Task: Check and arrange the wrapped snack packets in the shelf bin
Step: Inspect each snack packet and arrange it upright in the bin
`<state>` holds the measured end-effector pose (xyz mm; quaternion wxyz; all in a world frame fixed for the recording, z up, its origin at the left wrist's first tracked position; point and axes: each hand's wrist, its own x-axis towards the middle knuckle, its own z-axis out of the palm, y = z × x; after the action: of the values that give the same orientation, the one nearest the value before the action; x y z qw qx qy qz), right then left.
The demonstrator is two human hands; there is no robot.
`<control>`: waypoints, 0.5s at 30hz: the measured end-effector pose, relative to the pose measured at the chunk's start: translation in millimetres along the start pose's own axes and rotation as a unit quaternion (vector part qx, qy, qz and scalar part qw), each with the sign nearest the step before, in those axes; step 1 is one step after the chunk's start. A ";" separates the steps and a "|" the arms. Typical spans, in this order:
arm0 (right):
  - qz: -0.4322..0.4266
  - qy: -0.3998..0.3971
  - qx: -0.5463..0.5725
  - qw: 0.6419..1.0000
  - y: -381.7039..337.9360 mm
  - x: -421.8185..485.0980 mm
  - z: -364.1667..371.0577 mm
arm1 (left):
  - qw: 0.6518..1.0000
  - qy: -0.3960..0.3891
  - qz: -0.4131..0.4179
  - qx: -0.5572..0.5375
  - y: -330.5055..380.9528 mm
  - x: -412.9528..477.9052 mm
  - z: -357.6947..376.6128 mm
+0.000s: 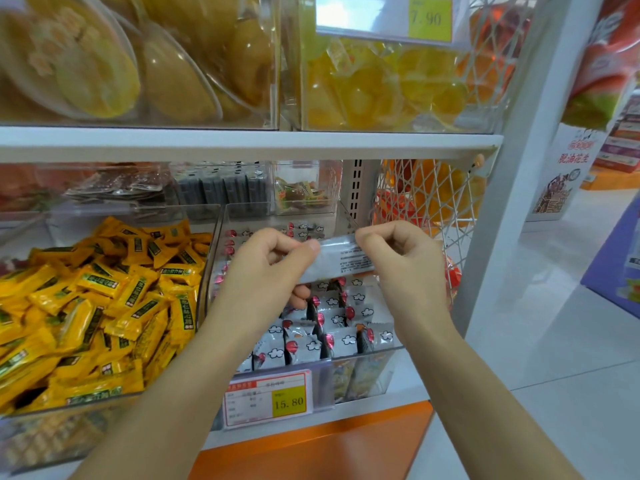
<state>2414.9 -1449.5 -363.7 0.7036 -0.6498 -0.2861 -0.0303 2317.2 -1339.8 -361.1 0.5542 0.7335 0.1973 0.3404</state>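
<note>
Left hand (273, 268) and right hand (401, 258) pinch the silver packet (341, 259) by its ends; read the printed back, then return it toward 6 o'clock into the clear bin (363, 375).

Bright, even overhead store light; shadows soft and faint. Above the hands, the clear upper bins (214, 64) show white glare streaks and their contents are blurred. The silver packet (341, 259) between the left hand (268, 268) and right hand (403, 263) is washed out, print barely legible. Wide-angle distortion bends the shelf post (512, 188) right of the hands.
</note>
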 end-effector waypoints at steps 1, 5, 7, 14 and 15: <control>-0.002 -0.002 0.003 1.000 0.0 -0.4 0.4 | 1.000 0.007 -0.003 0.000 0.5 0.0 0.2; -0.015 -0.008 0.006 1.000 1.0 -1.2 1.1 | 0.999 0.019 -0.031 -0.014 0.8 1.1 -0.3; -0.019 -0.022 -0.001 1.000 0.7 -0.8 0.0 | 0.999 0.022 -0.043 -0.023 -0.2 2.0 -0.4; -0.051 -0.167 -0.043 0.984 0.7 1.8 -7.9 | 0.983 0.048 -0.129 -0.118 -4.4 8.0 -1.2; -0.067 -0.156 -0.068 0.983 0.6 1.8 -6.7 | 0.982 0.036 -0.135 -0.124 -4.4 8.4 0.3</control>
<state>2419.1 -1455.1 -363.3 0.6007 -0.6720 -0.4330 0.0050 2323.6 -1333.0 -363.0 0.6742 0.6133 0.2708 0.3098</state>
